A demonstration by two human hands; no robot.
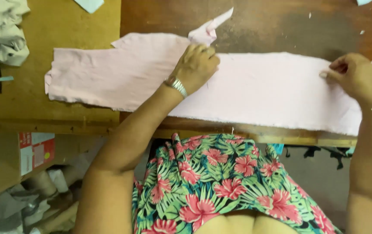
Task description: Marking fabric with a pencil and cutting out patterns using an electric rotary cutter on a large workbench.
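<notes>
My left hand [197, 65] is curled, fingertips pinching the pink cloth [255, 89] at its far edge, just below a loose folded flap [207, 30]. Right hand [355, 76] pinches the same edge further right, fingers nearly closed on the cloth. Two grip points likely keep the strip taut and flat. The cloth lies lengthwise across the wooden table [281, 26]: pale pink, thin, raw frayed near edge. Grey bundle [2, 30] sits far left of the cloth.
</notes>
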